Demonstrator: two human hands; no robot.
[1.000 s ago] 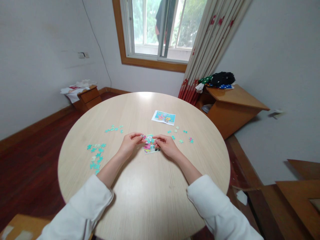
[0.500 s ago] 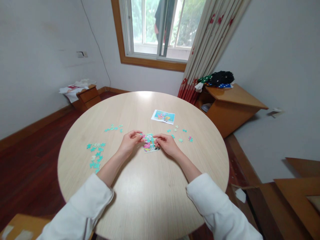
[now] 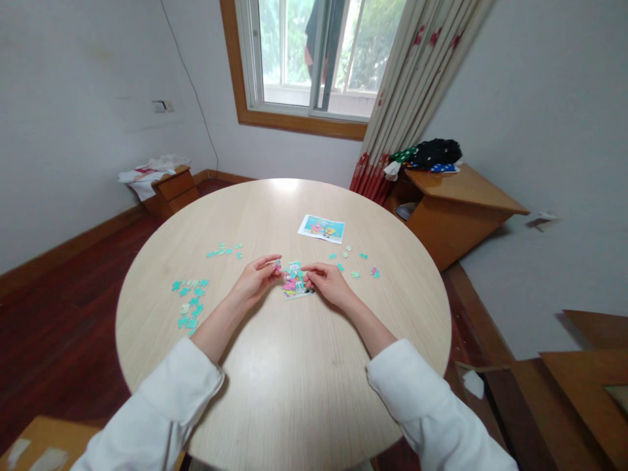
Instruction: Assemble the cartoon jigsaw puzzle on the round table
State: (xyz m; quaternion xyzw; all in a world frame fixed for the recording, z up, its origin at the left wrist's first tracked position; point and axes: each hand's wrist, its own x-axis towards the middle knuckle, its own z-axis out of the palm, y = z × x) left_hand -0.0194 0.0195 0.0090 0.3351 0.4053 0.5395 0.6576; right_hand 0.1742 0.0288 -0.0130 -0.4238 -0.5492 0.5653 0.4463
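Observation:
A partly joined jigsaw puzzle (image 3: 293, 286) with pink, turquoise and white patches lies flat near the middle of the round table (image 3: 294, 366). Just off its upper left corner, my left hand (image 3: 258, 280) pinches a small pink and turquoise puzzle piece (image 3: 278, 265) between thumb and fingertips. From the other side, my right hand (image 3: 328, 282) has its curled fingers and thumb on the right edge of the joined puzzle, covering part of it.
Loose turquoise and pale pieces (image 3: 191, 304) lie at the left, with another cluster (image 3: 224, 250) farther back. Several scattered pieces (image 3: 356, 275) are at the right. Behind the puzzle lies a printed picture sheet (image 3: 322, 228). A wooden cabinet (image 3: 456, 209) stands beyond the table's right side.
My left hand has drawn the pinched piece slightly up and left, so a gap shows between it and the joined puzzle. My right hand stays at the puzzle's right edge.

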